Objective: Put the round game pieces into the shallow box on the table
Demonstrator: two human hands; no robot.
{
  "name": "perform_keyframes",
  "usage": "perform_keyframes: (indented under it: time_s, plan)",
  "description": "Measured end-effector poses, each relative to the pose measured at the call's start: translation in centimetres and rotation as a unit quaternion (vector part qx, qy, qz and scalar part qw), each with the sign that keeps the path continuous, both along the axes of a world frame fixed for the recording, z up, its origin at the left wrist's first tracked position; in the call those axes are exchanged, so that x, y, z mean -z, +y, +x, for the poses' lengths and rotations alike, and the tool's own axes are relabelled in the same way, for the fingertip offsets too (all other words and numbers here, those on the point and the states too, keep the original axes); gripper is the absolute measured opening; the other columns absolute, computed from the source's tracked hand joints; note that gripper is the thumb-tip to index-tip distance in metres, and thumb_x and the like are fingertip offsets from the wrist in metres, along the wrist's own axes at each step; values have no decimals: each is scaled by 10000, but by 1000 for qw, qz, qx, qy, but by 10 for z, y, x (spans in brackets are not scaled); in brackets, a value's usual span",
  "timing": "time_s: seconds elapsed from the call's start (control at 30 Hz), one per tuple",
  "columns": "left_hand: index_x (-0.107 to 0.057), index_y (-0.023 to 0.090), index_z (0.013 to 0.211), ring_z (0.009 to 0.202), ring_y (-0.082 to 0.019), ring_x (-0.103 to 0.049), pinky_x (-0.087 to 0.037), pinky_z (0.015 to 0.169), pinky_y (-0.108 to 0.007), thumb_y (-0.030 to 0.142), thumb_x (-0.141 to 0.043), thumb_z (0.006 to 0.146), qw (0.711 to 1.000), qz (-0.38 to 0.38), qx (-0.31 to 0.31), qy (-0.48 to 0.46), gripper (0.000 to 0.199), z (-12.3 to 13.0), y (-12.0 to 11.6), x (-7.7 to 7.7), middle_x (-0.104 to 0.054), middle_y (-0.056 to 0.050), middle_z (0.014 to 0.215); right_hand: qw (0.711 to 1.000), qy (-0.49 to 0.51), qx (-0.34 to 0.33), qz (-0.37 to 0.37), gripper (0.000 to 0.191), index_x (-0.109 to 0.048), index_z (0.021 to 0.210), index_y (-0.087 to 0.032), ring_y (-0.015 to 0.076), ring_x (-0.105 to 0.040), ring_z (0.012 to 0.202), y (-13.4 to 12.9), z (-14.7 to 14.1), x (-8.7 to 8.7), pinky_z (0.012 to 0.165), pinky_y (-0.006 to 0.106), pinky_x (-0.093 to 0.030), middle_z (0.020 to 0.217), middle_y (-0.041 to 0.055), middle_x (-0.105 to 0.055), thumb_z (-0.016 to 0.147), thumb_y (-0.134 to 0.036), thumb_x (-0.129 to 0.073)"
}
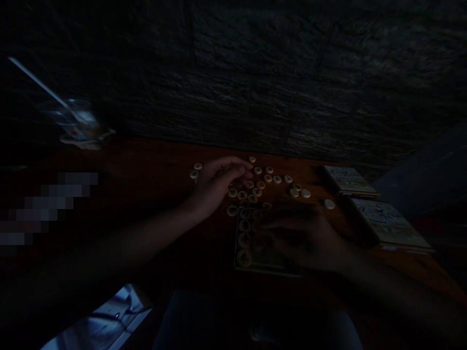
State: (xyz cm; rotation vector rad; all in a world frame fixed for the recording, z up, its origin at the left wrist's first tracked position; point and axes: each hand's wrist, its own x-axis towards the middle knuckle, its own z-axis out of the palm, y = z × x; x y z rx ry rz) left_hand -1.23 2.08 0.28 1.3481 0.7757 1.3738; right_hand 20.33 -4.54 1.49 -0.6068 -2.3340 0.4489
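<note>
The light is very dim. My left hand (221, 182) hovers among scattered round xiangqi pieces (242, 195), its fingers loosely curved and apart, and I make out no piece held in it. Over a shallow rectangular box (268, 271) is my right hand (310, 238), dark and smeared. Its fingertips are close to a piece (260, 241) in the box; whether they grip one cannot be told. A column of pieces (244, 240) lies along the box's left side, and my right hand hides part of the box.
Two flat printed boxes (392, 221) lie at the right of the wooden table (156, 160). A clear cup (82, 124) with a straw stands back left. A dark stone-textured wall (233, 82) rises behind the table. A bright picture-like surface (109, 316) shows at lower left.
</note>
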Motion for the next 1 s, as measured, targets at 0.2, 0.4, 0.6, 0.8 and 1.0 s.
perform_keyframes:
  time_s: [0.2,0.4,0.6,0.8,1.0]
  plan:
    - [-763,183,793,547,-121,-639,-487,533,-236,287,-616,878,981,117,-98,121,199,-19,20,-4,-719,-24,658,949,137,280,-48,182,-799,910,-180,180,-735,720,50,29,14,616,269,-535,848,57,-809,913,-310,-672]
    - [-748,169,727,456,-109,-573,-421,457,-220,257,-580,830,951,129,-157,233,216,-34,38,0,-652,-1,557,894,240,370,-75,263,-773,983,-149,218,-746,827,95,54,29,739,324,-575,929,100,-812,876,-331,-617]
    - [-781,171,749,528,-123,-580,-409,518,-225,231,-568,828,919,162,-190,305,235,-40,46,3,-672,4,581,909,194,358,-87,272,-793,1000,-142,234,-757,877,103,63,37,799,342,-580,1002,115,-815,846,-304,-637]
    - [-776,184,720,625,-152,-633,-444,618,-258,246,-591,839,904,202,-169,338,229,-40,48,10,-731,-18,675,920,147,348,-103,278,-808,1032,-140,239,-758,862,104,64,40,777,332,-578,979,108,-819,831,-248,-648]
    - [-468,203,482,486,-114,-384,-272,506,-269,283,-590,826,893,206,-183,356,374,-44,53,10,-401,36,475,924,110,355,-86,259,-813,1019,-142,245,-769,874,99,62,34,798,334,-584,986,111,-823,850,-216,-631]
